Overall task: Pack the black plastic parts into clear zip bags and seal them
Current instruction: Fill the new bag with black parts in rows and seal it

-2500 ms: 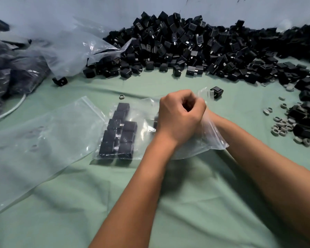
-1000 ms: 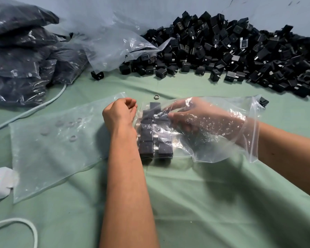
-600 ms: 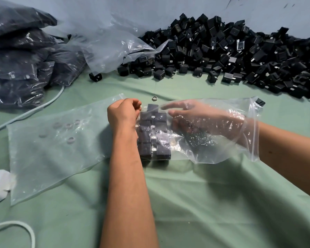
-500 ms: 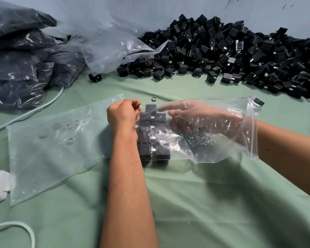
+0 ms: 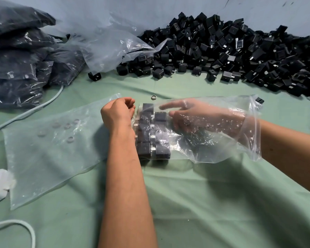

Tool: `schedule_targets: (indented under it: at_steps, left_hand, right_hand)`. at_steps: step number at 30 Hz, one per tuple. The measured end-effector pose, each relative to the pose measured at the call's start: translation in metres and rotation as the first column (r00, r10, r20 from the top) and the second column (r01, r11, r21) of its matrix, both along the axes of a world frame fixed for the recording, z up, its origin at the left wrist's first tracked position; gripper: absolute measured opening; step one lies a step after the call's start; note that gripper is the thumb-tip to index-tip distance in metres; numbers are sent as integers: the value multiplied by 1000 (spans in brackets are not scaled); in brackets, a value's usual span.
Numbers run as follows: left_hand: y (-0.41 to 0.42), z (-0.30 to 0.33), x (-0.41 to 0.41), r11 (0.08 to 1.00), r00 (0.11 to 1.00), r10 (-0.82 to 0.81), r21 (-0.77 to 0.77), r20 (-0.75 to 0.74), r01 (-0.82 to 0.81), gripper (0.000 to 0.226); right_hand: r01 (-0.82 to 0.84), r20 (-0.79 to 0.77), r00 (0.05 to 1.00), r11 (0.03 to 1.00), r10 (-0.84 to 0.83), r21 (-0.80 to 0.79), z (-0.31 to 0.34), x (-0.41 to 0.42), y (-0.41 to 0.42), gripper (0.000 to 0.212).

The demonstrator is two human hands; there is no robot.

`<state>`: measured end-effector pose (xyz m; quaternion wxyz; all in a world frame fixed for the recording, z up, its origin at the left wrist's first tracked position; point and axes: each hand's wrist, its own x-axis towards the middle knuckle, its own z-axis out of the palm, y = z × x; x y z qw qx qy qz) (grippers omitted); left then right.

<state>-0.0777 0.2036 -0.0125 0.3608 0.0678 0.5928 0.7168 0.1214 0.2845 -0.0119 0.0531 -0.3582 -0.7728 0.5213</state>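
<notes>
the clear plastic zip bag (image 5: pixel 213 149) lies on its side on the green cloth table cover (image 5: pixel 204 203), mouth toward 3 o'clock. the right hand (image 5: pixel 191 117) is inside it up to the wrist, fingers fairly straight and spread toward 9 o'clock, resting against the rows of black cube-shaped plastic parts (image 5: pixel 153 133) packed at the closed end; through the wrinkled film i cannot tell whether it pinches one. the left hand (image 5: pixel 116 113) sits outside at the bag's 9 o'clock end, fingers curled in, apparently gripping the bag's edge to brace it.

the main risk is the neat block breaking up. if the right hand pulls out fast, the film clinging to it could drag the nearest column toward the mouth and topple it. if the left hand lets go early, the whole bag may slide toward 3 o'clock with the arm. parts left near the mouth would foul the zip strip (image 5: pixel 256 129), so the seal would not close fully.

more stock waits in the big heap of loose black plastic parts (image 5: pixel 231 54) from 12 to 2 o'clock. a second, flat, clear empty bag (image 5: pixel 48 149) lies at 9 o'clock, partly under the left forearm, and could get dragged along.
</notes>
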Motion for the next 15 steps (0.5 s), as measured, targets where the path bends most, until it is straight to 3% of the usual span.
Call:
schedule_targets:
  at_steps: [2, 4, 9, 15]
  left_hand:
    - [-1, 0, -2, 998, 998, 50, 21, 42, -51, 23]
    - [-2, 1, -6, 993, 990, 101, 45, 99, -106, 24]
    - [-6, 5, -13, 976, 948, 142, 122, 284, -182, 27]
    - [-12, 7, -15, 956, 917, 177, 160, 358, -247, 27]
  right_hand:
    - [7, -10, 1000, 998, -7, 58, -3, 9, -2, 43]
    - [-2, -43, 999, 1000, 2, -1, -5, 20, -3, 46]
    - [-336, -33, 942, 937, 334, -95, -7, 35, -14, 24]
    - [-391, -112, 919, 907, 377, -156, 2, 21, -26, 21]
